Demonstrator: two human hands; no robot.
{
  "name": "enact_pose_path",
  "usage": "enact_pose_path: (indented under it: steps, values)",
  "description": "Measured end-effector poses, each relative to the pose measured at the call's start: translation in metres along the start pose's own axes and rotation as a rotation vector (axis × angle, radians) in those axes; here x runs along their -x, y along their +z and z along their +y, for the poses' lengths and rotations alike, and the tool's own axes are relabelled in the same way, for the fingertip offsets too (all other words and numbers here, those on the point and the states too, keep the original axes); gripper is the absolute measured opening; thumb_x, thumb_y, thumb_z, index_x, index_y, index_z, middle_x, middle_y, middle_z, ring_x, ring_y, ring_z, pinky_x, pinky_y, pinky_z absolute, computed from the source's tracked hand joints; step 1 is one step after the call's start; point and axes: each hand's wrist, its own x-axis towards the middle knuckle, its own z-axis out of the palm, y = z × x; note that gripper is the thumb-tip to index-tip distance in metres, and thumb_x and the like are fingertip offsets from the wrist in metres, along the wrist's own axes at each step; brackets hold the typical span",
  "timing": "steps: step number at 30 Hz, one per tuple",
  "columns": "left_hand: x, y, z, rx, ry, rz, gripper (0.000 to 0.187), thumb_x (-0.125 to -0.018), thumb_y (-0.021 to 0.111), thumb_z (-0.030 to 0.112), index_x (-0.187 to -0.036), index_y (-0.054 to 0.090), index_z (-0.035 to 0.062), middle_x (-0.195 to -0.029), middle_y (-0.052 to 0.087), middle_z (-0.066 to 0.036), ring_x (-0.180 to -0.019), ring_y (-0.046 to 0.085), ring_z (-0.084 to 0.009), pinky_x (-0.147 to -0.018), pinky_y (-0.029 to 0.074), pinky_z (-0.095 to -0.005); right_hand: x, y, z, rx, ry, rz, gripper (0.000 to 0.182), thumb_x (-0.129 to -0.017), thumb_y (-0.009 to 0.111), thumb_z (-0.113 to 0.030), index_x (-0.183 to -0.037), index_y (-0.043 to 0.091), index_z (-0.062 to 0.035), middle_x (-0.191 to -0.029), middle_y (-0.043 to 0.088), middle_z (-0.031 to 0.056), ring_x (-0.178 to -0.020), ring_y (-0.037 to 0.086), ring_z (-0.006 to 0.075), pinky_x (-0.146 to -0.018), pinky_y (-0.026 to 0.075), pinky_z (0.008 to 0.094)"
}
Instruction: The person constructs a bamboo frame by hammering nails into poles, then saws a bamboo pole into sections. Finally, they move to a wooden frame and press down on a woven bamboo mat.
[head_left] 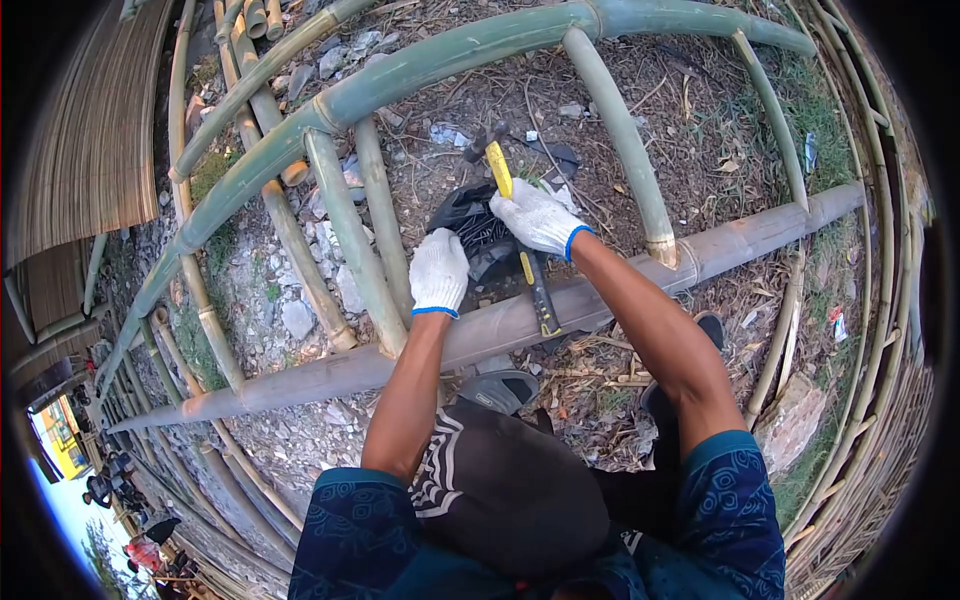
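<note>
Gloves, white with blue cuffs, cover both our hands. Our right hand is closed round the handle of a hammer, whose head points away from us and whose dark grip reaches back over a thick bamboo pole. Just beyond that pole, between our hands, a black plastic bag sits on the ground with its mouth spread, and thin dark nails show inside it. Our left hand is at the near left edge of the bag with its fingers bent; we cannot tell whether they grip the plastic.

Past the bag, a green bamboo arch curves over the ground, and shorter bamboo bars run between it and the pole. Grey stones are scattered to the left, while dry leaves and twigs cover much of the soil ahead. Near us, a grey shoe shows just on our side of the pole, and our blue patterned sleeves end above the elbows.
</note>
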Motion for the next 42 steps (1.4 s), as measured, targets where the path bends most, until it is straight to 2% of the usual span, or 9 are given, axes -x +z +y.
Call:
enact_pose_path:
  steps: [2, 15, 23, 28, 33, 35, 38, 40, 42]
  values:
    - [-0.010, 0.009, 0.001, -0.010, -0.086, 0.068, 0.024, -0.101, 0.060, 0.025, -0.099, 0.072, 0.0044, -0.100, 0.074, -0.024, -0.094, 0.073, -0.0436, -0.085, 0.057, -0.0544, -0.010, 0.014, 0.017, -0.053, -0.105, 0.044, 0.045, -0.104, 0.050, -0.041, -0.110, 0.061, 0.0021, -0.091, 0.065, 0.0244, -0.090, 0.065, 0.0422, -0.084, 0.050, 0.0480]
    - [-0.014, 0.020, 0.009, -0.070, -0.356, 0.107, 0.030, -0.098, 0.056, 0.024, -0.108, 0.072, 0.0014, -0.100, 0.072, -0.030, -0.098, 0.070, -0.0491, -0.088, 0.053, -0.0556, 0.011, -0.013, 0.010, 0.075, -0.082, -0.236, 0.054, -0.104, 0.050, -0.036, -0.126, 0.052, 0.0136, -0.117, 0.069, 0.0382, -0.112, 0.069, 0.0512, -0.099, 0.054, 0.0549]
    - [-0.018, 0.033, 0.009, -0.147, -0.144, 0.224, 0.034, -0.092, 0.072, 0.033, -0.107, 0.078, 0.0028, -0.104, 0.075, -0.025, -0.099, 0.072, -0.0410, -0.088, 0.055, -0.0505, -0.009, -0.037, 0.015, 0.111, -0.218, -0.206, 0.049, -0.104, 0.051, -0.031, -0.125, 0.049, 0.0128, -0.110, 0.071, 0.0367, -0.104, 0.072, 0.0488, -0.091, 0.056, 0.0540]
    - [-0.040, 0.022, 0.004, -0.072, -0.382, 0.011, 0.031, -0.086, 0.074, 0.032, -0.097, 0.082, 0.0035, -0.095, 0.076, -0.025, -0.095, 0.074, -0.0411, -0.087, 0.057, -0.0491, -0.013, -0.058, 0.015, 0.103, -0.418, -0.267, 0.047, -0.101, 0.056, -0.035, -0.121, 0.053, 0.0082, -0.107, 0.069, 0.0349, -0.104, 0.069, 0.0503, -0.091, 0.052, 0.0541]
    - [-0.062, 0.068, -0.085, -0.345, -0.153, -0.235, 0.036, -0.084, 0.070, 0.030, -0.092, 0.078, -0.0046, -0.093, 0.075, -0.030, -0.094, 0.074, -0.0446, -0.082, 0.056, -0.0488, 0.006, -0.080, 0.010, 0.025, -0.406, -0.264, 0.048, -0.102, 0.054, -0.037, -0.121, 0.054, 0.0063, -0.112, 0.069, 0.0337, -0.108, 0.067, 0.0513, -0.095, 0.051, 0.0534]
    - [-0.046, 0.047, -0.040, 0.080, -0.461, -0.024, 0.045, -0.085, 0.069, 0.031, -0.092, 0.073, -0.0130, -0.092, 0.072, -0.035, -0.096, 0.072, -0.0481, -0.083, 0.054, -0.0505, 0.010, -0.090, 0.012, -0.027, -0.424, -0.235, 0.047, -0.102, 0.054, -0.038, -0.122, 0.055, 0.0048, -0.112, 0.068, 0.0338, -0.110, 0.066, 0.0510, -0.096, 0.050, 0.0537]
    - [-0.020, 0.023, -0.018, 0.136, -0.392, 0.049, 0.044, -0.092, 0.066, 0.034, -0.093, 0.070, -0.0096, -0.096, 0.070, -0.036, -0.099, 0.069, -0.0507, -0.085, 0.052, -0.0533, 0.016, -0.109, 0.024, -0.063, -0.421, -0.221, 0.047, -0.102, 0.054, -0.038, -0.123, 0.055, 0.0045, -0.112, 0.069, 0.0327, -0.110, 0.066, 0.0512, -0.096, 0.049, 0.0544]
    - [-0.005, -0.009, 0.018, -0.154, -0.325, -0.020, 0.037, -0.093, 0.066, 0.031, -0.093, 0.070, -0.0054, -0.095, 0.070, -0.034, -0.099, 0.068, -0.0518, -0.087, 0.053, -0.0522, 0.016, -0.126, 0.031, -0.036, -0.477, -0.212, 0.045, -0.102, 0.055, -0.038, -0.118, 0.059, 0.0040, -0.102, 0.072, 0.0262, -0.094, 0.072, 0.0401, -0.084, 0.054, 0.0481]
    - [0.001, -0.028, 0.038, -0.250, -0.338, -0.087, 0.032, -0.092, 0.068, 0.028, -0.099, 0.069, -0.0036, -0.095, 0.071, -0.031, -0.098, 0.069, -0.0476, -0.087, 0.054, -0.0491, 0.021, -0.150, 0.030, -0.063, -0.454, -0.295, 0.049, -0.100, 0.055, -0.034, -0.113, 0.062, 0.0134, -0.096, 0.073, 0.0315, -0.095, 0.074, 0.0443, -0.086, 0.057, 0.0498]
